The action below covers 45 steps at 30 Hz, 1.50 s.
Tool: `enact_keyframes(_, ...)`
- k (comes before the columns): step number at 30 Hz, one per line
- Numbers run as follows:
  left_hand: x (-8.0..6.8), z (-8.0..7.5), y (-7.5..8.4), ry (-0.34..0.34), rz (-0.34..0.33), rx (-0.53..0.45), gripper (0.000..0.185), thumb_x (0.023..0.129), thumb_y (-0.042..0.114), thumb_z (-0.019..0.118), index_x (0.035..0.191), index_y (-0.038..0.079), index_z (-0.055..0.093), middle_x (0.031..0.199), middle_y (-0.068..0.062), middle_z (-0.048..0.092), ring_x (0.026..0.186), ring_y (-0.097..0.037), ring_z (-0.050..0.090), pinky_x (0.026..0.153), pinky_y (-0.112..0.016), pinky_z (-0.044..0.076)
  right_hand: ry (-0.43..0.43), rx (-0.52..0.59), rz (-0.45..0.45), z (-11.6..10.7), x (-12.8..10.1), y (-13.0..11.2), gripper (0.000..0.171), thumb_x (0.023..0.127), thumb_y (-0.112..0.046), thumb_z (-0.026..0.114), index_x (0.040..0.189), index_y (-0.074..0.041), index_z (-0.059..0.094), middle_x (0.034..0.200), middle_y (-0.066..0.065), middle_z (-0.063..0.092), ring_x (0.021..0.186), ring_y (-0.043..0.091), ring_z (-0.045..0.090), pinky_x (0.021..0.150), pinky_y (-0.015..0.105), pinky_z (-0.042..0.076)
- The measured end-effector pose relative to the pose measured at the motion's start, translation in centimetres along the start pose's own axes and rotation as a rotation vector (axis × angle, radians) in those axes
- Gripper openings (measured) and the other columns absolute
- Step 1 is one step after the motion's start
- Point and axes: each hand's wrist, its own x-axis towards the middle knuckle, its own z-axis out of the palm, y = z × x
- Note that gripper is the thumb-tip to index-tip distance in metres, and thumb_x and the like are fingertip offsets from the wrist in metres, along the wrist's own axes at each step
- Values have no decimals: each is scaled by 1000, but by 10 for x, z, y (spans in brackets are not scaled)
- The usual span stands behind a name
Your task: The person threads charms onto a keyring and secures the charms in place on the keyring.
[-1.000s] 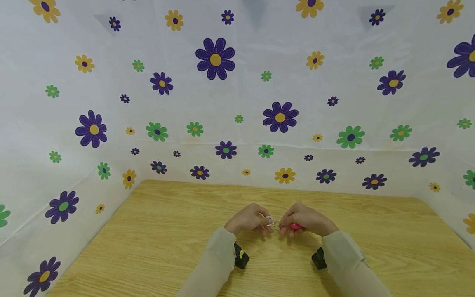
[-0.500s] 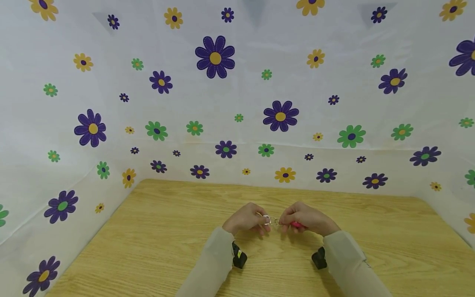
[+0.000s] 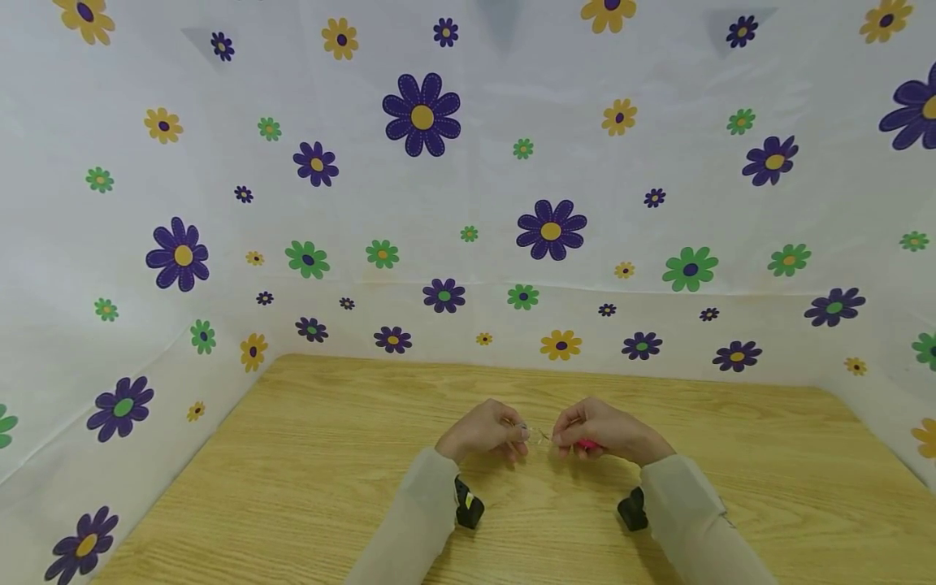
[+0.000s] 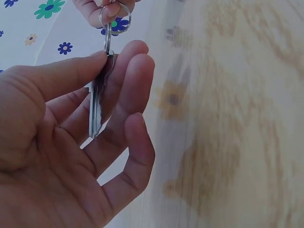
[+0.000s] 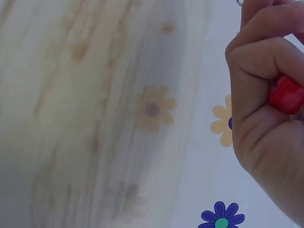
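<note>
A silver key (image 4: 96, 107) is pinched between the thumb and fingers of my left hand (image 3: 486, 431), its blade pointing down toward the palm in the left wrist view. From the key's head, metal links lead up to a round key ring (image 4: 124, 19). The fingertips of my right hand (image 3: 610, 431) pinch that ring on the other side. A glossy red piece (image 5: 287, 95) sits within the curled fingers of the right hand; most of it is hidden, so its kind is unclear. In the head view both hands are close together above the table.
The wood-grain table (image 3: 314, 487) spreads around both hands. White cloth (image 3: 468, 187) printed with flowers stands at the back and sides. Black wrist cameras (image 3: 469, 504) sit on both sleeves, below the hands.
Both hands have drawn slightly apart, the left one shifting a little to the left and the right one slightly to the right. Each keeps its hold.
</note>
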Motion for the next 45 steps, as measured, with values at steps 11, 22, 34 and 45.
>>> enact_keyframes(11,2,2,-2,35,15,30,14,100,2,61,97,-7,71,75,-14,71,60,-15,64,60,-28,55,41,5,4,5,-3,-3,13,100,0,54,98,12,59,76,9,67,54,6,50,48,17,35)
enact_keyframes(22,4,5,0,74,52,136,12,97,3,66,91,-5,73,74,-15,72,58,-12,61,58,-25,51,166,57,-20,14,3,-5,12,101,0,51,94,8,58,77,8,67,57,7,51,49,17,37)
enact_keyframes(34,5,2,-4,26,0,-41,20,103,3,54,108,-10,69,71,-6,62,61,-11,58,62,-26,53,174,65,-15,16,4,-7,16,102,-2,51,99,13,59,78,8,68,56,5,51,49,16,38)
enact_keyframes(45,5,1,-3,15,-69,-133,37,103,15,42,102,-9,69,68,-1,55,58,-11,53,56,-24,40,160,54,4,18,4,-10,18,104,-4,49,104,12,57,79,8,66,57,5,49,50,17,38)
